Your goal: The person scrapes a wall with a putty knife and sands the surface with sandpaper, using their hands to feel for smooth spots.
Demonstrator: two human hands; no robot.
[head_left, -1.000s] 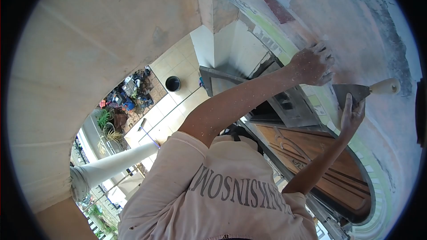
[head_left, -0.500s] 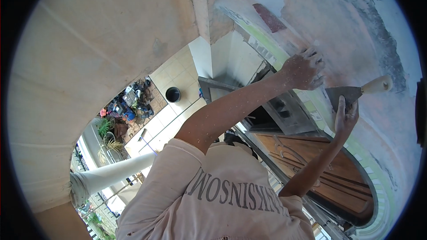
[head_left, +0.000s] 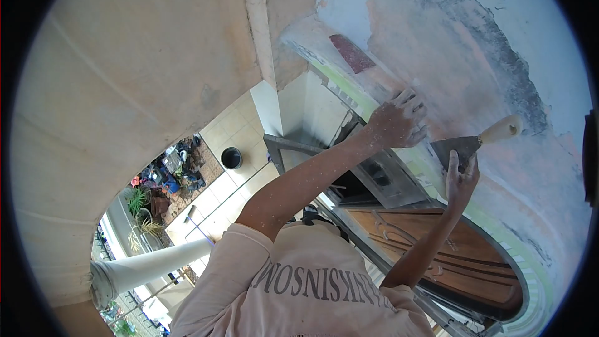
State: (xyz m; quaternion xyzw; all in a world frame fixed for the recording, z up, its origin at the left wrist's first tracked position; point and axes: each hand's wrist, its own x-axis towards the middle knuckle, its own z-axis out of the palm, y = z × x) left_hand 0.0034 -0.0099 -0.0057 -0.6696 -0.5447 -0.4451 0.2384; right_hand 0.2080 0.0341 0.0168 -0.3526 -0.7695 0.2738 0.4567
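My left hand [head_left: 399, 120] reaches to the patchy wall surface [head_left: 430, 56], its fingers bent and apart, with whitish material on them. No object shows in it. To its right, my right hand [head_left: 462, 182] holds a putty knife [head_left: 454, 147] by its grey metal blade, fingertips on the blade. The knife's pale handle points up and right, away from the hand. Light specks dot my left hand and forearm.
A dark red patch [head_left: 352, 53] marks the wall above my left hand. Below are a wooden door [head_left: 449, 262], a dark metal frame [head_left: 399, 181], a black bucket [head_left: 231, 158] on floor tiles, piled items [head_left: 168, 171] and a white column [head_left: 156, 259].
The view has shifted, so the wall, door and floor things appear farther left and mostly lower. Both hands stay near the same parts of the wall, and my right hand still holds the putty knife.
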